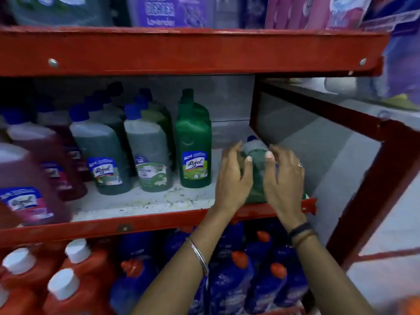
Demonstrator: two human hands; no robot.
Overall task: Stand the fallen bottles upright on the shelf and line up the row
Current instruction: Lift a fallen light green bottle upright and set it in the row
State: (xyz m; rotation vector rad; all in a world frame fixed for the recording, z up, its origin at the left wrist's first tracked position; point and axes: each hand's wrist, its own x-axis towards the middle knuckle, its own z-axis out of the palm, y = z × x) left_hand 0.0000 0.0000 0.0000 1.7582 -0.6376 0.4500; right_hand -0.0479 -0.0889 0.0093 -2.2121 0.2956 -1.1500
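Observation:
A green bottle with a blue cap (256, 153) lies tilted at the right end of the middle shelf (145, 202), its cap pointing toward the back. My left hand (234, 178) cups its left side and my right hand (284, 178) its right side, so both hands hold it. To its left a dark green bottle (194, 142) stands upright. Further left stand two more green bottles with blue caps (150, 151) (102, 155), with others behind them, and then reddish-purple bottles (29, 178).
The red metal rack has an upper shelf beam (181, 53) close above the bottles and a right post (368, 189). Orange bottles with white caps (68, 280) and blue bottles with red caps (238, 269) fill the lower shelf. Purple and pink packs sit on top.

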